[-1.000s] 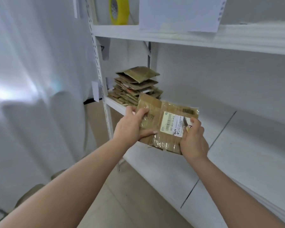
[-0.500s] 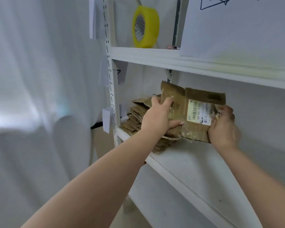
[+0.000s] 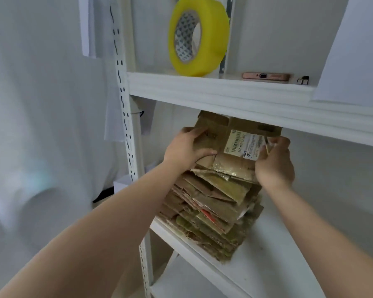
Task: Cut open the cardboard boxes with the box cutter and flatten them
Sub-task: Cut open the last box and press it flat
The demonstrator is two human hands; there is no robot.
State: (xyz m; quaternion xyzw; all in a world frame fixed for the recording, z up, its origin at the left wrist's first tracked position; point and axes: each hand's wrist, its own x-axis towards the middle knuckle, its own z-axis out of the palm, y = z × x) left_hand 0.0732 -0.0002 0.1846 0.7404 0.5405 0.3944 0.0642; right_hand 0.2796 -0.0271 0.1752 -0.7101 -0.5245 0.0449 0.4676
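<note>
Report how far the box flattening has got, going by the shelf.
Done: a tall stack of flattened boxes already sits on the middle shelf. In hand: the left hand and right hand grip one more flattened, labelled box over that stack, not yet released. Left: setting it down; no uncut boxes or cutter are clearly visible.

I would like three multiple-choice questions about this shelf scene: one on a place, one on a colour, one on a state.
1. Where is the tape roll?
A. on the upper shelf
B. on the cardboard stack
C. on the floor

2. What colour is the tape roll?
A. red
B. yellow
C. black

3. How is the flattened box held?
A. by the left hand only
B. by nobody
C. by both hands

Answers: 1 A, it stands on the upper shelf; 2 B, plainly yellow; 3 C, left hand and right hand grip its ends above the stack.
</note>
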